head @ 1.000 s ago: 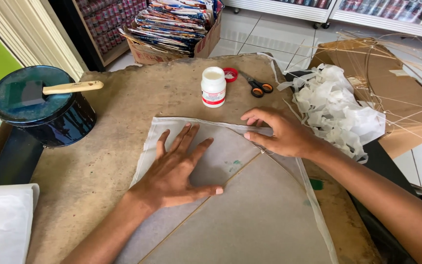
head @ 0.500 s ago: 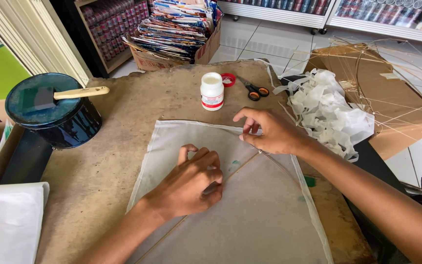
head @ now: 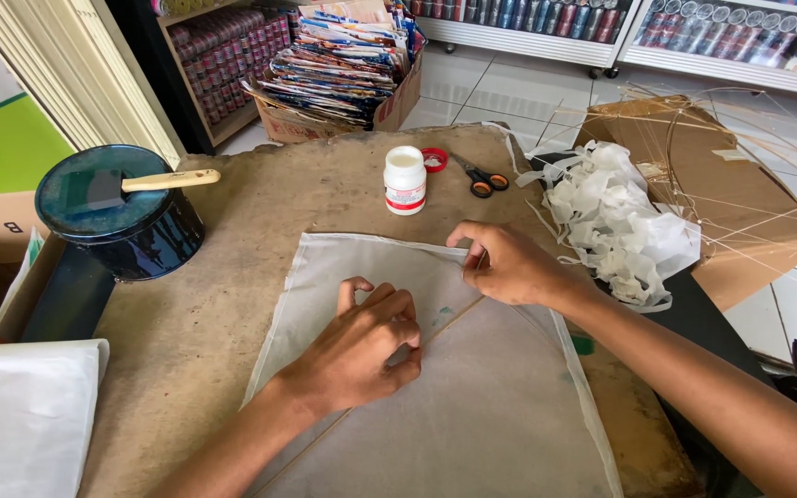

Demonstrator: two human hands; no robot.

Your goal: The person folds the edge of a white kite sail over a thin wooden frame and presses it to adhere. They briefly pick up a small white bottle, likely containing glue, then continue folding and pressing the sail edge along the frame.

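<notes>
At the centre of the frame a thin white paper sheet (head: 362, 277) lies flat on the brown table (head: 260, 198), the left hand (head: 362, 346) resting on it with fingers curled, gripping nothing, while the right hand (head: 505, 263) pinches its upper edge below a white glue bottle (head: 405, 180).

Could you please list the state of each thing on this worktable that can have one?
glue bottle: upright, open
red cap: off, lying beside the bottle
scissors: closed, lying flat
dark can: lid on, brush resting on top
white paper sheet: spread flat
left hand: curled, pressing the sheet
right hand: pinching the sheet's top edge
</notes>
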